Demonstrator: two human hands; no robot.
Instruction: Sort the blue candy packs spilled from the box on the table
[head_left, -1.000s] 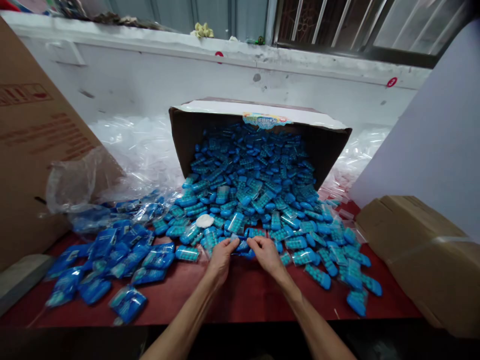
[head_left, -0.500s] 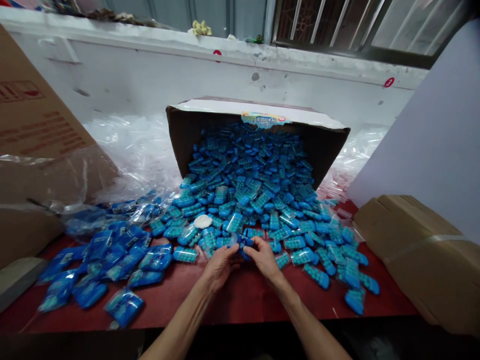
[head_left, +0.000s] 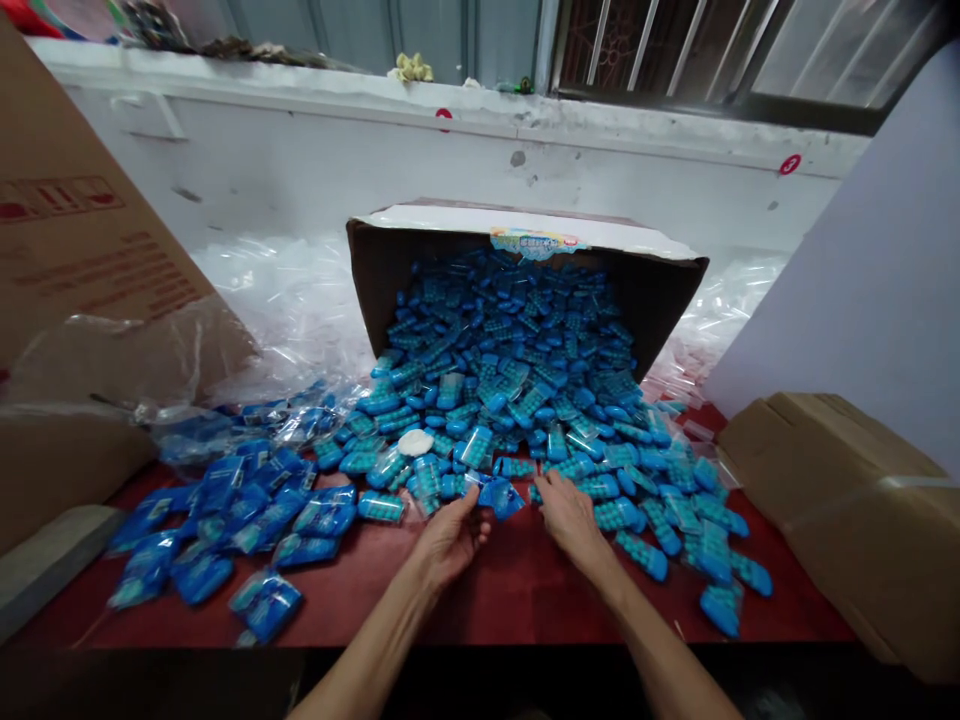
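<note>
My left hand (head_left: 452, 535) pinches a small blue printed plastic bag (head_left: 501, 497) between thumb and fingers, just in front of the pile. To its right, my right hand (head_left: 568, 515) has its fingers bent together at the pile's front edge, on a small clear container with a blue cap (head_left: 535, 493); the hand hides most of it. Many such containers with teal pellets (head_left: 517, 400) spill out of a cardboard box (head_left: 367, 290) lying on its side. A round white piece (head_left: 415, 442) rests on the pile.
Filled blue bags (head_left: 255, 500) lie heaped at the left on the red table (head_left: 510, 600). Clear plastic wrappers (head_left: 277, 290) are piled behind. A tall carton (head_left: 97, 250) stands left, a closed brown box (head_left: 847, 510) right, beside a white panel (head_left: 862, 270).
Both hands were together at the blue bag. My right hand has let go of it and moved right to the containers; my left hand still holds it. The view has shifted slightly.
</note>
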